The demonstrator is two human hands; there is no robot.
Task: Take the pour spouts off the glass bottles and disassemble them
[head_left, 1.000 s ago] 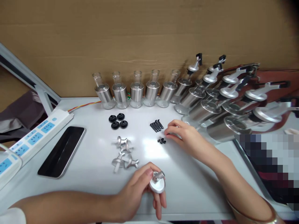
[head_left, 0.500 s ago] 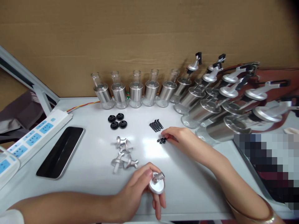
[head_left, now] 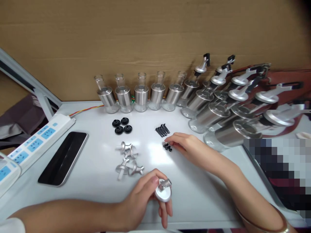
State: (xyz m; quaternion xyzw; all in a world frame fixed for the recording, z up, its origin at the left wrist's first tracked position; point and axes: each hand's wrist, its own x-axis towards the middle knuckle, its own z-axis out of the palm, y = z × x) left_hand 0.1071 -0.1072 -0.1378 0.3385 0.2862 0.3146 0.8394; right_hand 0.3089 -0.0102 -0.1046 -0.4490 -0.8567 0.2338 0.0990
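My left hand (head_left: 150, 191) is closed on a round silver pourer top (head_left: 163, 191) near the front edge of the table. Farther back and to the right, my right hand (head_left: 181, 144) has its fingertips at a little heap of small black parts (head_left: 167, 147); whether a part is between them is too small to tell. Just behind that heap lie several thin black levers (head_left: 162, 130). Several silver pourer tops with pale tubes (head_left: 128, 161) lie left of centre, and several round black stoppers (head_left: 122, 126) are behind them.
Open glass-and-steel bottles (head_left: 141, 94) stand along the cardboard wall (head_left: 145, 35). Bottles with pourers fitted (head_left: 211, 113) crowd the right side. A black phone (head_left: 63, 158) and a white power strip (head_left: 36, 145) lie at the left, with red and yellow wires behind.
My right hand has moved slightly left over the small black parts, and these sit a little differently. My left hand keeps its hold on the pourer top.
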